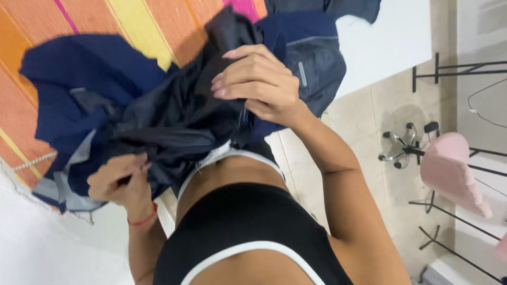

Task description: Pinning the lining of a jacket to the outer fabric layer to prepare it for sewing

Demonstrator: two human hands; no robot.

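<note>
From my remote seat I look straight down the person's torso, and both hands are busy with one dark navy jacket (174, 113). The right hand (256, 84) is clenched on a bunch of its shiny dark lining near the collar, fingers curled inward, nails showing. The left hand (119, 182) grips the lower edge of the same garment, closed around a fold; a thin red bracelet (143, 220) sits at that wrist. The jacket hangs bunched between the two hands, held up in front of the waist — part of it drapes onto the striped orange and yellow cloth (132, 21) behind it, where a navy sleeve (79, 68) spreads flat. I can't tell whether that striped cloth covers a bed or a surface.

No container shows up in my view; the garment is loose, not in any bag or box.

Off to the right, on the pale tiled floor (380, 111), stands a pink chair (451, 171) with a chrome star base — well apart from the hands. A white surface (388, 37) lies beyond the jacket at top right.
</note>
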